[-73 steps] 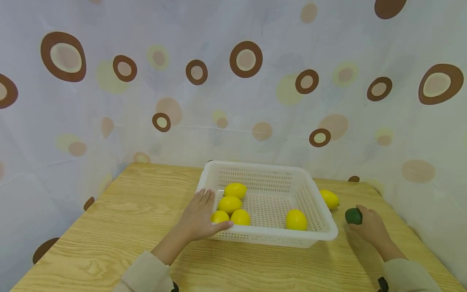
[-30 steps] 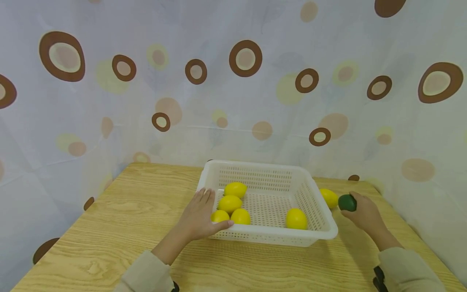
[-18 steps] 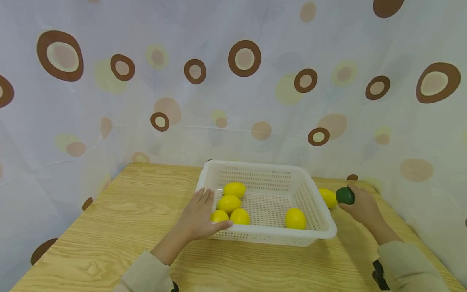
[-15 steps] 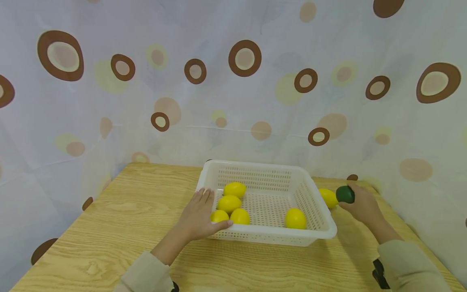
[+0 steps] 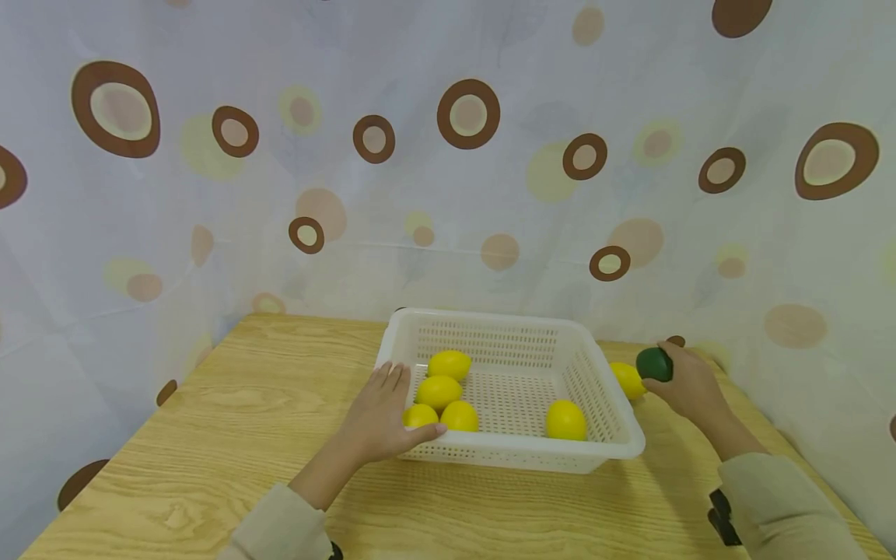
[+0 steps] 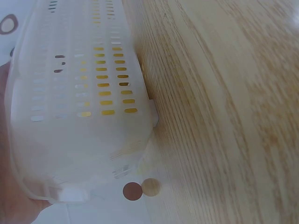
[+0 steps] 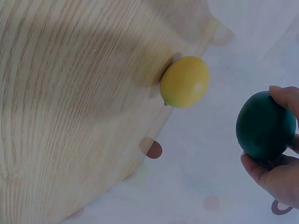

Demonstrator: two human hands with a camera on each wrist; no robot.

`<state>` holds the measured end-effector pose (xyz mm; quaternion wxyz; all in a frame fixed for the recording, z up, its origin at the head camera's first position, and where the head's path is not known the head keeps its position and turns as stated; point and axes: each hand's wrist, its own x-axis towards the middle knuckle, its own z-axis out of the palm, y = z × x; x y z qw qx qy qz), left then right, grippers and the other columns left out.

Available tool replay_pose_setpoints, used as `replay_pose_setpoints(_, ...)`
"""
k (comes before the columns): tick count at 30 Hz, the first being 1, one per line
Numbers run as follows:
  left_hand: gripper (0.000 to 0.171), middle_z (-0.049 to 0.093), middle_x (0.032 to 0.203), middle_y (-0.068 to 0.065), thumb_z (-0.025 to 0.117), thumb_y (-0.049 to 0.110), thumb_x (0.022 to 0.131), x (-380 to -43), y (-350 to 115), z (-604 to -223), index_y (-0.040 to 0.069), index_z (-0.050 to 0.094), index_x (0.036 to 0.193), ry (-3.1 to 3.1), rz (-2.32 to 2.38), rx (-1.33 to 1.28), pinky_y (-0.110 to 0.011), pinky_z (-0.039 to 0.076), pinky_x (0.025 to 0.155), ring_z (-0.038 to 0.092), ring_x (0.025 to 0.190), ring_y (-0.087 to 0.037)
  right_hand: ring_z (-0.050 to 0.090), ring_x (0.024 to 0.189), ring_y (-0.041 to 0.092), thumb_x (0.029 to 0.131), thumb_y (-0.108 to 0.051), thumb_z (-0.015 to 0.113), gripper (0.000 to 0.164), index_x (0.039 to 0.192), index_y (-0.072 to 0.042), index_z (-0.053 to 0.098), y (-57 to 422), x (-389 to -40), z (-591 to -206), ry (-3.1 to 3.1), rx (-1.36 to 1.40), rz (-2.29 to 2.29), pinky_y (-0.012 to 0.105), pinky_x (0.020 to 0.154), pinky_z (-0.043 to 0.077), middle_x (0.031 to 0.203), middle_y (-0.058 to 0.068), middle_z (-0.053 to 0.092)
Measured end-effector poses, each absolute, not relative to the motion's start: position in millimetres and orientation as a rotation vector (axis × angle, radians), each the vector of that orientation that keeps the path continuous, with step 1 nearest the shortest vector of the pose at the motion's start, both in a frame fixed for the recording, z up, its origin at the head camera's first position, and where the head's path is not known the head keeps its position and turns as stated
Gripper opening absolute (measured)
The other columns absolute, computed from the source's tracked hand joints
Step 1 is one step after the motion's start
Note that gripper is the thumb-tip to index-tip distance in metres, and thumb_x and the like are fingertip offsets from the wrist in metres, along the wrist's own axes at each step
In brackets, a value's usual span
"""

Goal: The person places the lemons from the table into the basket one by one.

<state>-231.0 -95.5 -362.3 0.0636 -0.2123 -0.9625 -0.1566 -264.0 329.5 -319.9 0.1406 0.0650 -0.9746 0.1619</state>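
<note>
My left hand [image 5: 374, 416] rests on the near left corner of a white plastic basket [image 5: 532, 446], fingers straight over the left rim and thumb along the front rim. Inside are several lemons [image 5: 439, 392]: a cluster at the left and a single lemon [image 5: 566, 421] near the front right. My right hand [image 5: 689, 385] grips a smooth, dark green, egg-shaped fruit [image 5: 654, 364] between thumb and fingers, raised off the table right of the basket. In the right wrist view that green fruit [image 7: 265, 126] shows large, apart from a yellow lemon [image 7: 185, 81] on the table.
The outside lemon [image 5: 628, 380] lies against or close to the basket's right wall. Everything stands on a wood-grain table [image 5: 231, 435]. A patterned curtain [image 5: 413, 187] hangs behind it and at both sides. Through the basket's slots [image 6: 106, 93] yellow shows in the left wrist view.
My right hand has lifted the green fruit and brought it leftward and up, to just beside the outside lemon. The left hand, basket and lemons stay put.
</note>
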Motion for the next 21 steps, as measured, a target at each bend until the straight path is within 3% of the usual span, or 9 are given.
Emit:
replay_pose_setpoints(11,0.098,0.024,0.150,-0.025,0.048,0.065,0.083,-232,-96,-364,-0.009,0.023,0.142,-2.913,-0.486,-0.633,-0.045,0.013,0.118,0.015,0.142,-0.039,0.051,0.088,0.051,0.080,-0.011,0.068,0.066,0.127,0.020,0.036,313,-268,-310,-2.779,0.234,0.472,0.058,0.069,0.048,0.112,0.044,0.045)
replay_pose_setpoints(21,0.098,0.024,0.150,-0.025,0.048,0.064,0.084,-232,-96,-364,-0.009,0.023,0.142,-2.910,-0.475,-0.639,-0.045,0.013,0.118,0.015,0.142,-0.039,0.049,0.096,0.051,0.081,-0.011,0.067,0.065,0.130,0.017,0.036,292,-270,-304,-2.775,0.251,0.488,0.060,0.075,0.048,0.122,0.043,0.042)
